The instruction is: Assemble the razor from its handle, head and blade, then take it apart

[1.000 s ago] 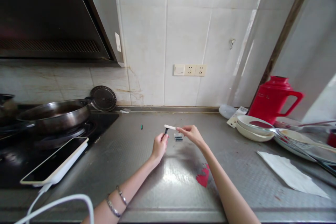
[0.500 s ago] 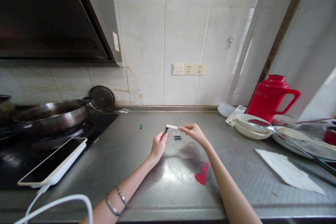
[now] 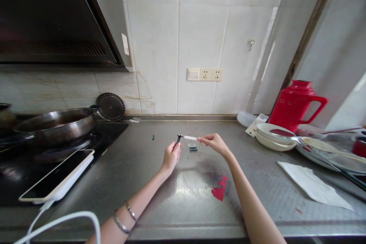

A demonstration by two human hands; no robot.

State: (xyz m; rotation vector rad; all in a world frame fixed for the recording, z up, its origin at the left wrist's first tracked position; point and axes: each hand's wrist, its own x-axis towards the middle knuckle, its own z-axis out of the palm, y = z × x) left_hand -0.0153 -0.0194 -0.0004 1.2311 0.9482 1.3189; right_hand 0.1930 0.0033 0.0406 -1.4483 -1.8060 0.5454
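My left hand (image 3: 172, 156) is closed around the black handle of a small T-shaped razor (image 3: 179, 137), its head up. My right hand (image 3: 213, 143) pinches one end of a slim white stick-like piece (image 3: 190, 138), whose exact kind I cannot make out. The far end of that piece points left at the razor's head, with a narrow gap between them. Just below the white piece, a small clear pack with dark green strips (image 3: 193, 148) lies on the metal counter (image 3: 137, 183). Another small dark green piece (image 3: 153, 137) rests farther left.
A phone (image 3: 57, 177) with a white cable lies at the left by the stove, where a steel pan (image 3: 57, 126) sits. Red scraps (image 3: 220, 188) are near the front. At the right stand bowls (image 3: 274, 142), a red thermos (image 3: 294, 106) and a white tissue (image 3: 313, 185).
The white piece has come away from the razor's head, where its tip overlapped it. My right hand has shifted slightly right, my left hand slightly left with the razor.
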